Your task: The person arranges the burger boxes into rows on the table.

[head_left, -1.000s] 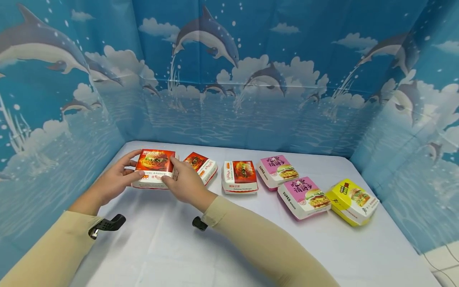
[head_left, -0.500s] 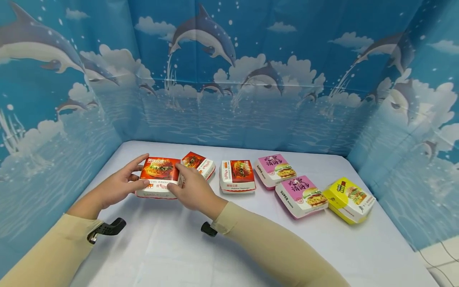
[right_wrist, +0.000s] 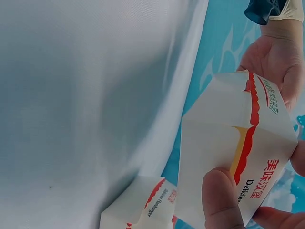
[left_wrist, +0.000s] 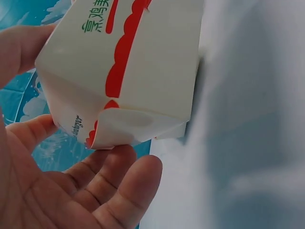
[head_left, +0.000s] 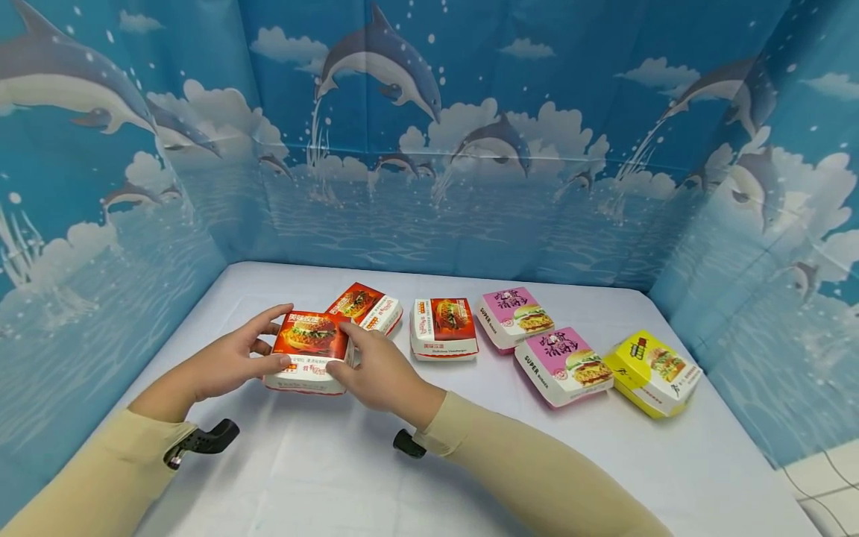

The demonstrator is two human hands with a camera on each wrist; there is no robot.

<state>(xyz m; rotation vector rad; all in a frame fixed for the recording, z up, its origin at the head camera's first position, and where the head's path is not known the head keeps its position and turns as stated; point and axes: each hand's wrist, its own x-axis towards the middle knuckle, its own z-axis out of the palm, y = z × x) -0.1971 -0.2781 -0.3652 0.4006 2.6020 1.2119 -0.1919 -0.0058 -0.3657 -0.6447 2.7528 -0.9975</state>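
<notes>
My left hand [head_left: 218,369] and right hand [head_left: 389,377] grip a red and white burger box [head_left: 310,339] from opposite sides, burger picture up. The box appears held just above the white cloth. In the left wrist view, thumb and fingers [left_wrist: 126,191] meet one end of the box [left_wrist: 157,62], several fingertips at its lower edge. On the right side, my thumb [right_wrist: 220,198] presses the box's wall [right_wrist: 209,148], with fingers round the far edge. Close behind it lies a second red burger box [head_left: 384,312], turned at an angle and partly hidden by the held one.
Further right on the white-covered table [head_left: 322,470] lie a third red burger box [head_left: 444,328], a pink burger box [head_left: 517,317], another pink box [head_left: 564,365] overlapping its front corner, and a yellow box [head_left: 654,373]. A blue dolphin-print curtain [head_left: 403,224] encloses the back and sides.
Both hands have brought the held box toward me and slightly right, uncovering more of the red box behind. Both hands keep their hold. The other boxes stay in place.
</notes>
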